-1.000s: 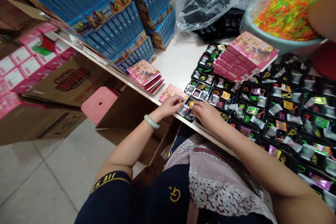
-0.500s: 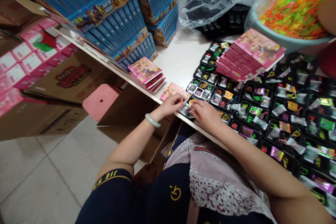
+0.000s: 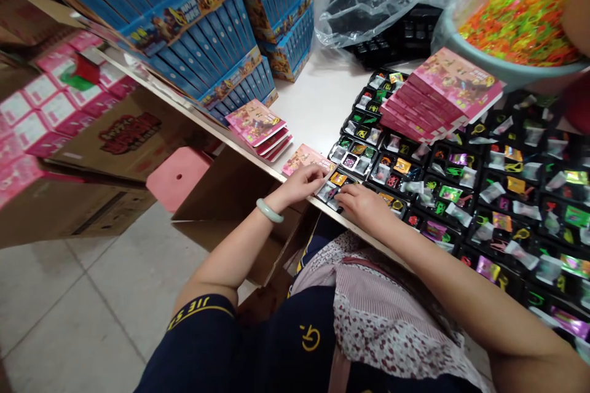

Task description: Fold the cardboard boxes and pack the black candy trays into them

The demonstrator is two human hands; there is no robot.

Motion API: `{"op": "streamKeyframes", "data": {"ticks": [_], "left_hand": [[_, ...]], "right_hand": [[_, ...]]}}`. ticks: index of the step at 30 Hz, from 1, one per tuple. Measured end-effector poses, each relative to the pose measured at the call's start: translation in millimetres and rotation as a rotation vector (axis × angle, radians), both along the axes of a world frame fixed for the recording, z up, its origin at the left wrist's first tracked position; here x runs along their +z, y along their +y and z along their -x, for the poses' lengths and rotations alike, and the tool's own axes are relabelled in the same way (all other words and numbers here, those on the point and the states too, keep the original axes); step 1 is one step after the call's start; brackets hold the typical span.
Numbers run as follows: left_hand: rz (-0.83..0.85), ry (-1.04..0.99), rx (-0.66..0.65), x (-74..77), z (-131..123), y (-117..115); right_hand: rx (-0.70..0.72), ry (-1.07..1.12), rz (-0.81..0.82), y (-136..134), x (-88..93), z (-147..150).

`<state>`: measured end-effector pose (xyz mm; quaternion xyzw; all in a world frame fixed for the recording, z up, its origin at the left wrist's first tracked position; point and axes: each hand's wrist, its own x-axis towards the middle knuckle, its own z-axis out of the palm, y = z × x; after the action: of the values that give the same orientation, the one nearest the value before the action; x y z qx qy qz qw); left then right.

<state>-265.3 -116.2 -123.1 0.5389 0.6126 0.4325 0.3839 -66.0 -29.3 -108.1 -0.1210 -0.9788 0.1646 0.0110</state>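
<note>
At the table edge my left hand (image 3: 302,185) is closed, its fingertips pinching the near open end of a flat pink box (image 3: 308,158) printed with cartoon figures. Beside that opening lies a small black compartment tray (image 3: 338,179) holding an orange packet and other little wrapped pieces. Curled fingers of my right hand (image 3: 363,204) grip the near right side of this tray. The fingertips partly cover its contents. Just beyond it sits another filled tray (image 3: 353,159). To the left, several finished-looking pink boxes (image 3: 259,126) lie in a slanted stack.
Many filled black trays (image 3: 452,193) cover the right side, with a stack of pink boxes (image 3: 442,95) on top. A blue tub (image 3: 445,43) holds bright plastic pieces. Blue display boxes (image 3: 203,37) rise at the back left. Cardboard cartons (image 3: 110,147) stand below the edge.
My right hand has shifted slightly right and down, uncovering more of the tray and its orange packet. My left hand stays at the pink box's end.
</note>
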Motion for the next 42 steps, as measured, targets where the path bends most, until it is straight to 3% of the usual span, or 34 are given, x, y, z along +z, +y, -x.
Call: {"op": "streamKeyframes", "data": {"ticks": [10,17,22,31,36,42], "left_hand": [[-0.014,0.013,-0.061,4.8,-2.9,1.0],[0.004,-0.041,-0.056,1.2,0.8,-0.2],[0.043,-0.053,-0.049,3.0,2.1,-0.7],[0.002,-0.017,-0.051,1.9,-3.6,-0.6],[-0.050,0.120,-0.046,3.8,-10.4,-0.6],[-0.014,0.148,-0.057,4.8,-14.8,-0.1]], "right_hand": [[-0.122,-0.067,-0.037,-11.5,-5.5,17.9],[-0.071,-0.049,-0.163,-14.1,-8.2,18.8],[-0.024,0.044,-0.142,-14.6,-7.2,13.5],[-0.026,-0.163,-0.147,-23.1,8.6,25.1],[-0.028,-0.066,-0.110,-19.3,-1.7,20.7],[-0.031,0.007,-0.065,-15.1,-12.9,8.7]]}}
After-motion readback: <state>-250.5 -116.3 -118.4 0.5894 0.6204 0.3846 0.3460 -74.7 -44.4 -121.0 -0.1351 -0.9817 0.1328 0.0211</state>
